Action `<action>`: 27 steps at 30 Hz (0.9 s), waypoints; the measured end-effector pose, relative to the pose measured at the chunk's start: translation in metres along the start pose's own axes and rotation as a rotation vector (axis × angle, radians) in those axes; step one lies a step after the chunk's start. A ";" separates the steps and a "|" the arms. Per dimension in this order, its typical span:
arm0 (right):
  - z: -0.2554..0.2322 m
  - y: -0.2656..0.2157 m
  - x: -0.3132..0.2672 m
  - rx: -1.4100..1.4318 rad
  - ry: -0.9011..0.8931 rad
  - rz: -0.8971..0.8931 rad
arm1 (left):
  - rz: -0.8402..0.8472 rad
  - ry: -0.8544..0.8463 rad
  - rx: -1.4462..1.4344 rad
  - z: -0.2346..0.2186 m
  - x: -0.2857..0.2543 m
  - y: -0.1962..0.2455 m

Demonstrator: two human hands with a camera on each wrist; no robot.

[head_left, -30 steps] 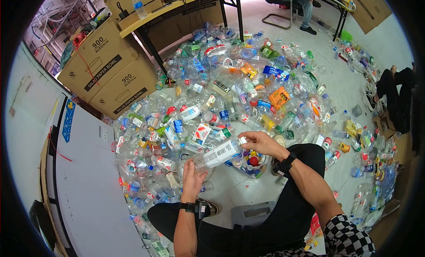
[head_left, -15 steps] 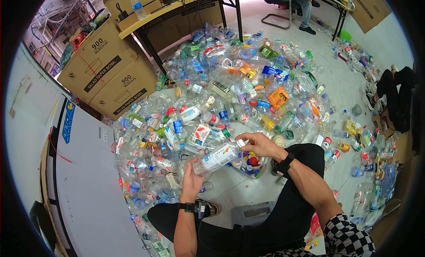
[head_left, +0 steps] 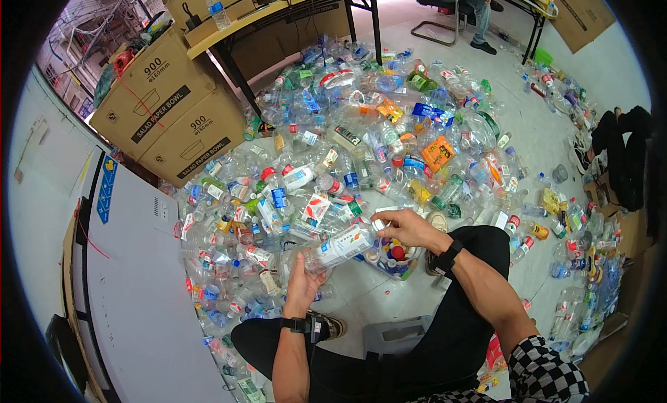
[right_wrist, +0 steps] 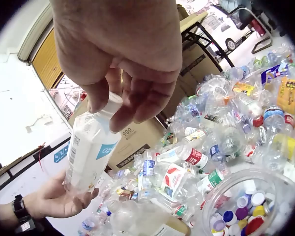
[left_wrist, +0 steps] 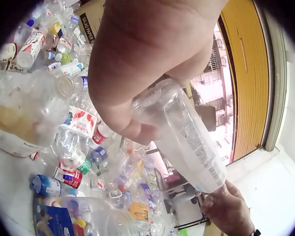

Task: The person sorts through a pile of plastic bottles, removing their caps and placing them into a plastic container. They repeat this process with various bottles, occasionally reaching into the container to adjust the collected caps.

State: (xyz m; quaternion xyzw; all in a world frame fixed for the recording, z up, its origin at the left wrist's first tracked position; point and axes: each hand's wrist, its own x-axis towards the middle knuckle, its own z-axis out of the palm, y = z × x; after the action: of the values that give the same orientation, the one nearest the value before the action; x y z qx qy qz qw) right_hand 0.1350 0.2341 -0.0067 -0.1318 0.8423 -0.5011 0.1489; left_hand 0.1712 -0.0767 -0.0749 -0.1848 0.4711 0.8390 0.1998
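- One big pile of bottles (head_left: 365,156), too many to count, covers the floor.
- Two boxes (head_left: 156,94) are stacked; both say "900" and "SALAD PAPER BOWL".
- One clear tub (left_wrist: 105,214) has many colored lids inside and a blue label outside.
- One clear bottle (head_left: 338,250) with a white label is above the pile, between two hands; its print is too small to read.
- The left hand (head_left: 301,285) grips its bottom.
- The right hand (head_left: 410,226) pinches one white cap (right_wrist: 111,102) at its top.
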 end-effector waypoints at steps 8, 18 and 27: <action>0.001 0.007 0.000 -0.049 0.056 -0.037 | 0.196 -0.108 -0.041 0.000 -0.005 0.003; -0.002 -0.003 0.000 -0.014 -0.006 0.469 | 0.398 -0.202 0.094 0.004 -0.015 0.010; 0.006 0.017 -0.001 0.404 0.020 0.125 | 0.328 -0.159 -0.099 -0.002 -0.008 0.008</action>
State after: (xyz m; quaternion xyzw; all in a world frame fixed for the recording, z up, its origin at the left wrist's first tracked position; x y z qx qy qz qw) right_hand 0.1369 0.2372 -0.0239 -0.0417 0.7328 -0.6507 0.1947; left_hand 0.1740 -0.0837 -0.0667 -0.0483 0.4357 0.8945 0.0878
